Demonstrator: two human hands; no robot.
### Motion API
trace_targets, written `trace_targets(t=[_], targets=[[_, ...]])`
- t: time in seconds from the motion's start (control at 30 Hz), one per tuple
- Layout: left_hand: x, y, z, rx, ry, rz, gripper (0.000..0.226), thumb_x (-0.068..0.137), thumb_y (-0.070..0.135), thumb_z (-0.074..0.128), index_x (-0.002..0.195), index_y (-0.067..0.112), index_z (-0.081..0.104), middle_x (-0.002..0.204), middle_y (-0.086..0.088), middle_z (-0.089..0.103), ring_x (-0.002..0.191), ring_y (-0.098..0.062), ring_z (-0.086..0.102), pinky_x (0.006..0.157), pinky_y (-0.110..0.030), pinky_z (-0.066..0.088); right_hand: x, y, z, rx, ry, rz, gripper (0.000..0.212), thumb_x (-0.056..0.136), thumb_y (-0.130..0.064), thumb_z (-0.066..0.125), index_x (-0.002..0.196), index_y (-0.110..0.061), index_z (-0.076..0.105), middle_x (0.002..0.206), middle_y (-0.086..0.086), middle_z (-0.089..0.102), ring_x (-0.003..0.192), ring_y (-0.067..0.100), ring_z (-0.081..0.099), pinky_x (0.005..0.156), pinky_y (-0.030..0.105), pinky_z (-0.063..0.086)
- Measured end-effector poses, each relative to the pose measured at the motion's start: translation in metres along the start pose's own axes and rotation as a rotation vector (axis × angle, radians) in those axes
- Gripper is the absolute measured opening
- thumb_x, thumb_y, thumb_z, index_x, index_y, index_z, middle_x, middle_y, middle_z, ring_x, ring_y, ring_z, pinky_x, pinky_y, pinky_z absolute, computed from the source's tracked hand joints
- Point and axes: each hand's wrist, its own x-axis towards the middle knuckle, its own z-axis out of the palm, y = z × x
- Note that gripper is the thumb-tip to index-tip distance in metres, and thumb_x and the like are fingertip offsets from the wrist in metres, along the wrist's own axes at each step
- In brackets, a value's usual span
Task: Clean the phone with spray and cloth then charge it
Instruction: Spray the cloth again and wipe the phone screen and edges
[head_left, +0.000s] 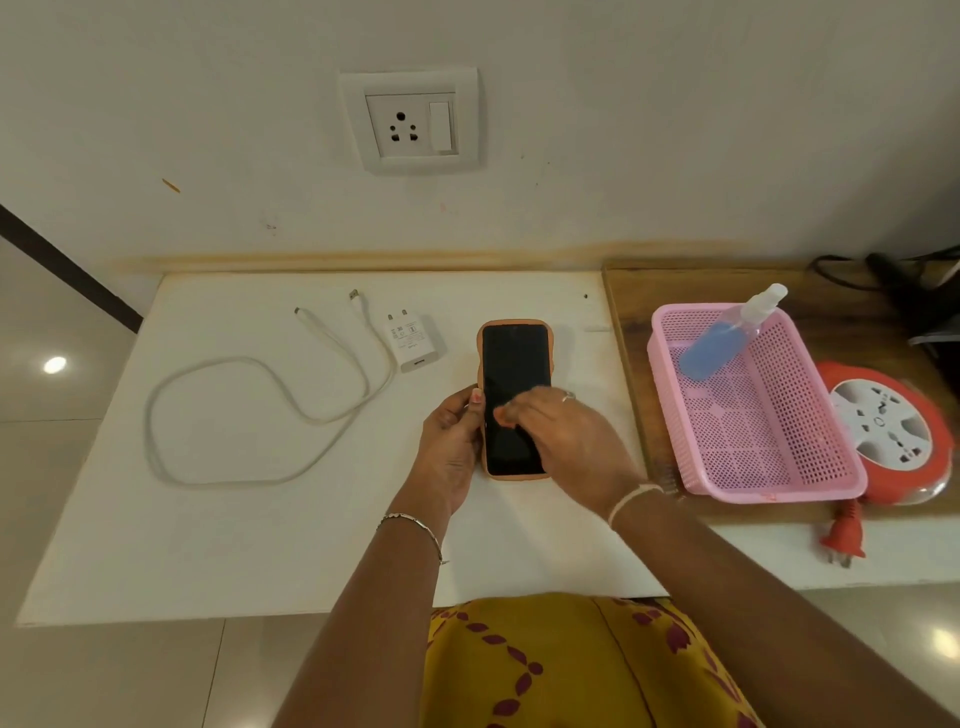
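Head view: the phone (514, 384) lies flat, screen up and dark, in an orange case near the middle of the white surface (260, 545). The left hand (449, 452) grips the phone's lower left edge, the thumb pressed against the side of the case and the fingers curled narrow around it. The right hand (566, 441) lies across the lower part of the screen, its fingers (511, 415) bent and pressed against the glass; the hand is blurred, and whether a cloth is held under it cannot be told.

Left of the phone, the white charger adapter (410, 343) rests on its side, pins toward the wall, apart from the phone. The white cable (249, 415) lies in a loose loop further left, both connector ends free and near the adapter.

Right of the white surface, a pink basket (779, 478) stands on a wooden board (628, 332). The spray bottle (727, 332), with blue liquid and a clear cap, leans tilted in the basket's far corner, its cap projecting over the rim. An orange extension reel (893, 431) sits just beside the basket on the right, its orange plug (844, 535) lying in front.

A wall socket (410, 122) with switch is mounted above the surface.
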Motion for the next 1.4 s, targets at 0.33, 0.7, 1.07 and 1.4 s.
trace_targets(t=[0.33,0.7,1.07,1.4], targets=[[-0.002,0.004,0.004,0.072,0.059,-0.015,0.022,0.099,0.023,0.048,0.102,0.019,0.069,0.108,-0.005,0.071,0.102,-0.022,0.067,0.074,-0.025,0.058,-0.047,-0.009,0.024,0.002,0.055,-0.168,0.043,0.072,0.007,0.073,0.111,-0.010,0.069,0.107,0.004,0.068,0.101,0.020,0.063,0.091,0.026,0.048],[0.002,0.000,-0.002,-0.018,-0.021,0.016,0.024,0.097,0.022,0.049,0.106,0.014,0.070,0.102,-0.004,0.074,0.094,-0.016,0.070,0.076,-0.024,0.056,0.009,-0.006,0.005,-0.013,0.105,0.040,0.039,0.075,-0.004,0.074,0.112,-0.010,0.065,0.105,0.004,0.065,0.097,0.023,0.060,0.077,0.034,0.055],[0.006,-0.003,-0.001,0.015,0.032,-0.001,0.022,0.095,0.025,0.054,0.107,0.017,0.071,0.109,-0.004,0.074,0.104,-0.020,0.069,0.076,-0.025,0.057,0.062,0.018,-0.018,-0.045,0.214,0.254,0.026,0.086,0.003,0.057,0.109,-0.007,0.064,0.106,0.008,0.062,0.098,0.026,0.056,0.078,0.034,0.050],[0.009,-0.005,-0.005,0.006,0.032,0.004,0.029,0.096,0.022,0.053,0.118,0.009,0.066,0.117,-0.009,0.070,0.109,-0.023,0.066,0.082,-0.028,0.055,0.076,0.014,-0.012,-0.049,0.168,0.183,0.031,0.079,0.007,0.061,0.106,-0.009,0.064,0.104,0.007,0.061,0.094,0.026,0.055,0.071,0.035,0.052]])
